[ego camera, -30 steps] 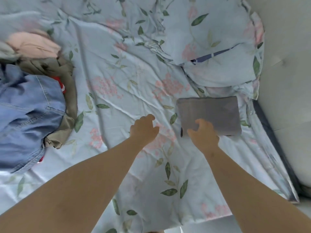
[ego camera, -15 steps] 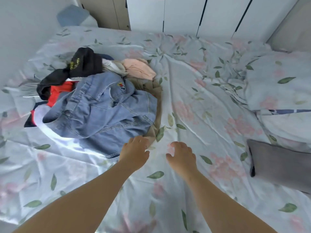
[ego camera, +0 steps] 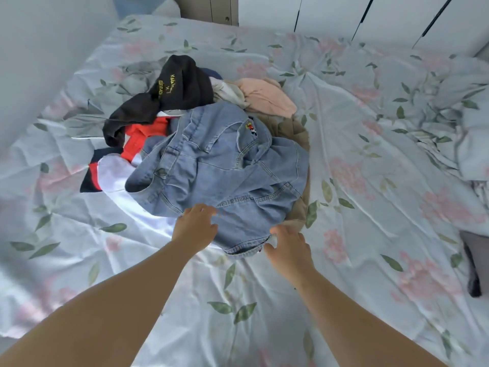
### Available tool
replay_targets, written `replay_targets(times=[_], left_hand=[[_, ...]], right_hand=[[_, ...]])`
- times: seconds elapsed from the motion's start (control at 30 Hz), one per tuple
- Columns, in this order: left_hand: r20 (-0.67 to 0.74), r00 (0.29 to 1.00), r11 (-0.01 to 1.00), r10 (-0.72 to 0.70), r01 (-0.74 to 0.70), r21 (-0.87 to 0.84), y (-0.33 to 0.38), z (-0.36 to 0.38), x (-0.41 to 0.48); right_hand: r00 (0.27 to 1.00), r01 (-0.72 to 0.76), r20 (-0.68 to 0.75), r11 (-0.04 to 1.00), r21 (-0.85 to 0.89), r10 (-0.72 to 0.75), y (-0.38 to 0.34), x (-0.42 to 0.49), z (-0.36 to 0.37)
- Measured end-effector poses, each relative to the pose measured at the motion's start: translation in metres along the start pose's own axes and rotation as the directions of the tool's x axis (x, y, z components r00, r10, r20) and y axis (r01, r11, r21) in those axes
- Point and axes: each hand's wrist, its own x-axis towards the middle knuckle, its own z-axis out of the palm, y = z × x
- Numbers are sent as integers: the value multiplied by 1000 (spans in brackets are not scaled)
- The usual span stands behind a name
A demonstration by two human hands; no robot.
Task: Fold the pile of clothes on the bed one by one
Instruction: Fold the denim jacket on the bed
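A pile of clothes lies in the middle of the bed point(ego camera: 370, 207). On top is a blue denim jacket point(ego camera: 225, 168), with a black garment point(ego camera: 174, 94), a red and white piece point(ego camera: 137, 136), a peach top point(ego camera: 267, 96) and a khaki item point(ego camera: 296, 131) around and under it. My left hand point(ego camera: 194, 226) rests on the jacket's near hem with relaxed fingers. My right hand point(ego camera: 287, 247) touches the hem's near right corner, fingers loosely bent; no grip shows. A folded grey garment point(ego camera: 476, 260) lies at the right edge.
The bed has a pale blue floral sheet, wrinkled, with bare sheet in front of and right of the pile. A rumpled duvet or pillow point(ego camera: 473, 128) sits at the far right. White wardrobe doors point(ego camera: 330, 14) stand beyond the bed, and a wall point(ego camera: 39, 62) is on the left.
My view swung left from the folded grey garment to the pile. Both hands left the grey garment, crossed the sheet and reached the denim jacket's near hem.
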Motion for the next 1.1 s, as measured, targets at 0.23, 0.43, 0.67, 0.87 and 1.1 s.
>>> replay_targets(times=[0.23,0.43,0.67,0.87,1.1], left_hand=[[-165,981,991,-102,114,65,-49,-17,46],[-86,933,933,-350,355,64,-83,-33,67],[-147,946,953,-289,299,49,-100,-31,61],[-245,970,1000,-10,8,-10,-59,-36,25],[-514,842,935,163,-299,-192,21,-72,-21]], right_hand=[[998,-22,57,1000,-6,22,-24,24,24],[998,-1,60,1000,-31,3,-32,40,32],[994,-11,106,1000,13,9,-30,38,40],[995,-19,95,978,207,0,-26,29,15],[995,94,11,960,265,-100,-2,-6,-38]])
